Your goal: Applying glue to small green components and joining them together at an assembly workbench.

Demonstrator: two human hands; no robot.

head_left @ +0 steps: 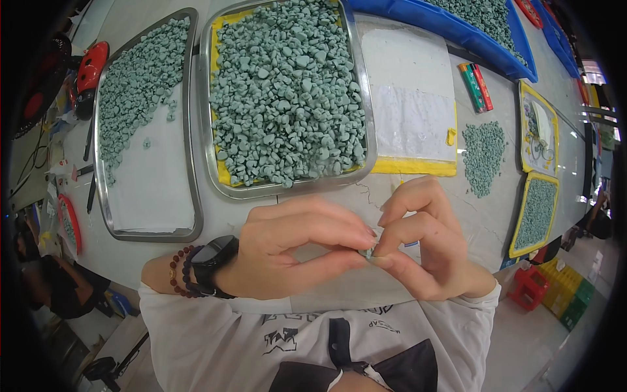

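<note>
Above the near table edge, my left hand [294, 238] and my right hand [428, 238] meet fingertip to fingertip. Pinched between their thumbs and forefingers is a small green stone [368, 252], mostly hidden by the fingers. A dark watch and beaded bracelets circle my left wrist. Just beyond my hands stands a metal tray [287, 189] heaped with pale green stones [287, 98]. To its left, a second metal tray [196, 196] holds more such stones [140, 91], with bare white lining at its near end.
A small pile of finer green stones [483, 157] lies on the table at right, near two lighters [475, 88]. Yellow-edged trays [514, 225] stand at the far right. At the back is a blue bin [418, 14] of stones. A white sheet with yellow edging [418, 163] lies beside the middle tray.
</note>
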